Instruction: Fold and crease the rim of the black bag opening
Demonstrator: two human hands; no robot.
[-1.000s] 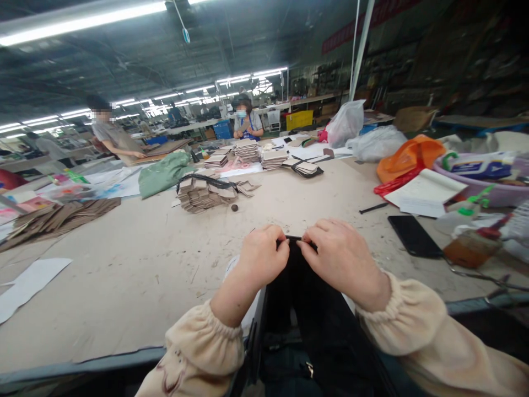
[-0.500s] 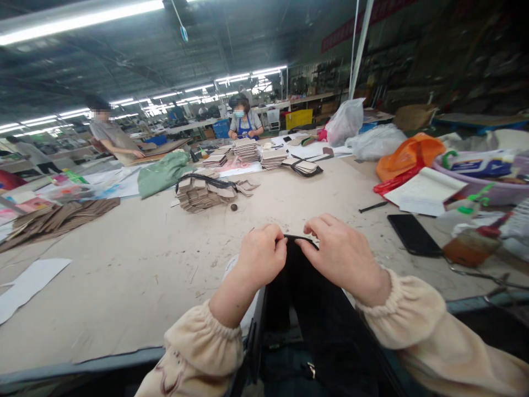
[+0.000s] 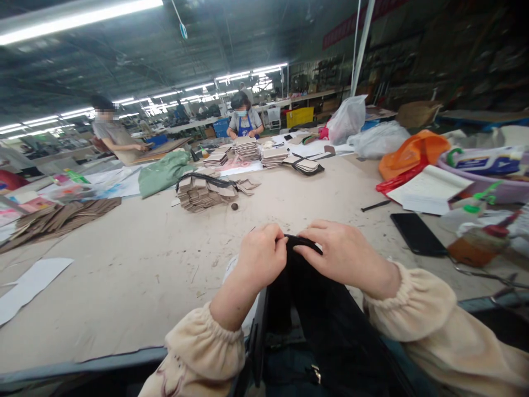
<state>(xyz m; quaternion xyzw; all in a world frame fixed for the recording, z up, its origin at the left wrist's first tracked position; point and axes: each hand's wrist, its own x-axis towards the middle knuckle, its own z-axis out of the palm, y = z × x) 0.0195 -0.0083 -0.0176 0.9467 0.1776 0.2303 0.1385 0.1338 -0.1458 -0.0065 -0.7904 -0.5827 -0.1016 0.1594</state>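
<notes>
A black fabric piece (image 3: pixel 326 309) hangs from both hands over the near table edge, with a small metal fitting (image 3: pixel 316 374) low on it. My left hand (image 3: pixel 264 256) is closed, its thumb and fingers pinching the top edge of the fabric. On the right side of that edge, my right hand (image 3: pixel 345 253) holds the fabric between its thumb below and fingers above. Part of a white sheet shows behind my left wrist.
Stacked brown pieces (image 3: pixel 202 193) lie mid-table, near a small dark round object (image 3: pixel 235 207). On the right are a black phone (image 3: pixel 417 234), a bottle of amber liquid (image 3: pixel 479 246) and a purple basin (image 3: pixel 496 187). A person in a blue apron (image 3: pixel 244 124) works across the table.
My right hand has shifted slightly right, and its fingers have closed down onto the fabric edge. My left hand stays nearly in place. The person across the table has raised their head a little.
</notes>
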